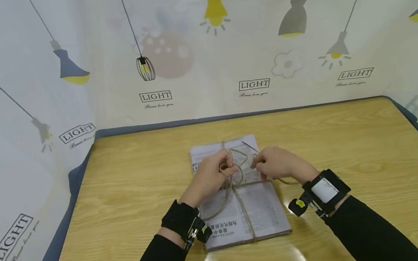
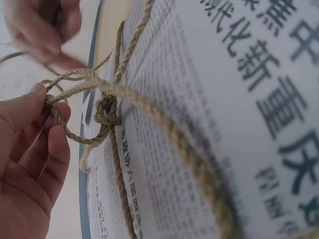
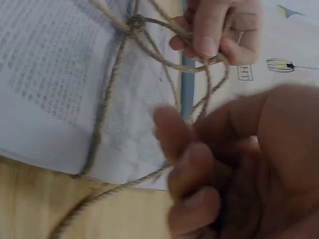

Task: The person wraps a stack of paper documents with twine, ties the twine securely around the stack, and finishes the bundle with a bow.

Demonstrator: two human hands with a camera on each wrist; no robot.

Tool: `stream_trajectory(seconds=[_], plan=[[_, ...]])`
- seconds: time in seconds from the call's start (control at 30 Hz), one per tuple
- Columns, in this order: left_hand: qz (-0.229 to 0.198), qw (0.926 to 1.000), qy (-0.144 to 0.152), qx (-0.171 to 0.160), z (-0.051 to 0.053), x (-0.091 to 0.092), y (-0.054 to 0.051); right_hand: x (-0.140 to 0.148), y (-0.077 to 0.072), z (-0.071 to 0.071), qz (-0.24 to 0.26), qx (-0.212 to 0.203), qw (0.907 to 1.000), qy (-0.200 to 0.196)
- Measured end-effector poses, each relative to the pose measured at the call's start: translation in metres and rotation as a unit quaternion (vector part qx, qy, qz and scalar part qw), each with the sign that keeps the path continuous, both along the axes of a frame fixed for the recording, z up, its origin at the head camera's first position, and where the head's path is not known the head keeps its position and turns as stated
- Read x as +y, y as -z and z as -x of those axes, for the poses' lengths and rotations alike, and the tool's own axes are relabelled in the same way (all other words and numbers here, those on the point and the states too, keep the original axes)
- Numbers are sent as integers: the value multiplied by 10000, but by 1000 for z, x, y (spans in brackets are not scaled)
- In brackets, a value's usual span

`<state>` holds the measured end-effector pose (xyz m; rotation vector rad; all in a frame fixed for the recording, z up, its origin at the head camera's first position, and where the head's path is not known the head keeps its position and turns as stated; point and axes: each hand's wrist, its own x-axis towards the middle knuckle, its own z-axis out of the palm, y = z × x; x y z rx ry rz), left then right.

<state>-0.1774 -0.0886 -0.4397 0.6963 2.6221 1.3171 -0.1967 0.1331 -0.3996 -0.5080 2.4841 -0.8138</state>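
Observation:
A stack of folded newspapers [image 1: 268, 215] lies on the table, bound crosswise with brown twine [image 1: 243, 208]. A knot [image 2: 105, 112] sits where the strands cross. My left hand [image 1: 212, 174] is above the left part of the stack and pinches a loop of the twine between thumb and index finger, as the left wrist view shows. To its right, my right hand [image 1: 279, 163] has curled fingers around another length of twine; one strand [image 3: 119, 189] trails from it past the stack's edge. The right fingertips are blurred, and their exact hold is partly hidden.
The wooden table [image 1: 129, 200] extends around the stack. Behind it and at both sides hangs a pale cloth [image 1: 203, 99] printed with lamps. Each wrist wears a black strap with a small camera.

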Motion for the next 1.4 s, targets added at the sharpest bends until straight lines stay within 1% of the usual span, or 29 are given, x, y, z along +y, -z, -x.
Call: stream_trajectory(seconds=[0.03,0.1,0.13,0.17,0.23,0.33,0.37,0.4,0.43,0.5,0.57,0.63,0.73,0.77,0.8,0.87,0.97,1.0,1.03,1.1,1.13,1.17,1.2,1.23,1.27,1.33,1.37,1.4], plan=[[-7,10000,18,-1,0,0,-1,-1,2,1,65,-96,9998,154],[4,10000,80,20,1,-1,-2,-4,9,5,392,-250,9968,654],[11,10000,93,6,1,-1,-2,-6,12,9,642,-418,9932,879],[11,9999,112,-3,1,-1,-1,-8,15,12,948,-665,9873,1089],[77,9999,138,16,2,-1,0,-11,21,18,1658,-1330,9666,1430],[144,9998,162,33,2,-1,1,-14,28,26,2450,-2147,9277,1824],[140,9997,172,34,2,-1,2,-14,29,28,2600,-2289,9185,1906],[129,9998,166,31,2,-2,2,-14,29,29,2704,-2381,9122,1950],[100,9998,154,35,1,-2,2,-13,29,30,2703,-2413,9106,1986],[-48,9999,98,53,-1,-4,3,-11,29,30,2667,-2443,9104,2008],[-195,9997,-67,123,-3,-7,3,-8,28,29,2549,-2391,9154,1998],[-388,9986,-308,180,-5,-11,3,-6,27,29,2475,-2364,9180,2004],[-730,9935,-845,208,-9,-20,2,-4,24,27,2357,-2295,9243,1937],[-857,9910,-1008,187,-11,-23,1,-3,23,27,2293,-2264,9272,1911],[-1021,9879,-1162,106,-15,-25,-6,-3,19,25,2227,-2252,9296,1885],[-1305,9798,-1514,-59,-18,-32,-9,-2,19,25,2102,-2192,9352,1821],[-1610,9667,-1970,-281,-23,-39,-13,0,20,24,1965,-2119,9397,1829],[-1628,9622,-2162,-309,-24,-40,-14,1,21,24,1935,-2092,9412,1817],[-1601,9585,-2341,-277,-23,-43,-10,3,25,25,1917,-2045,9426,1813],[-1359,9539,-2672,-104,-27,-46,-12,3,25,24,1882,-1991,9434,1871],[-1071,9543,-2788,55,-29,-48,-13,3,24,24,1871,-1966,9436,1895],[-659,9550,-2883,247,-31,-50,-14,3,24,24,1859,-1933,9444,1901],[-184,9560,-2896,423,-34,-52,-15,2,24,24,1843,-1900,9454,1900],[288,9566,-2838,588,-37,-54,-16,2,24,23,1833,-1872,9455,1932],[811,9549,-2750,770,-40,-56,-17,1,24,23,1824,-1850,9455,1965],[1779,9472,-2455,1042,-46,-60,-19,0,23,23,1805,-1792,9467,1977],[2126,9439,-2285,1082,-48,-62,-20,0,23,23,1803,-1766,9471,1984],[2360,9428,-2092,1077,-51,-63,-21,0,23,23,1808,-1743,9473,1989]])
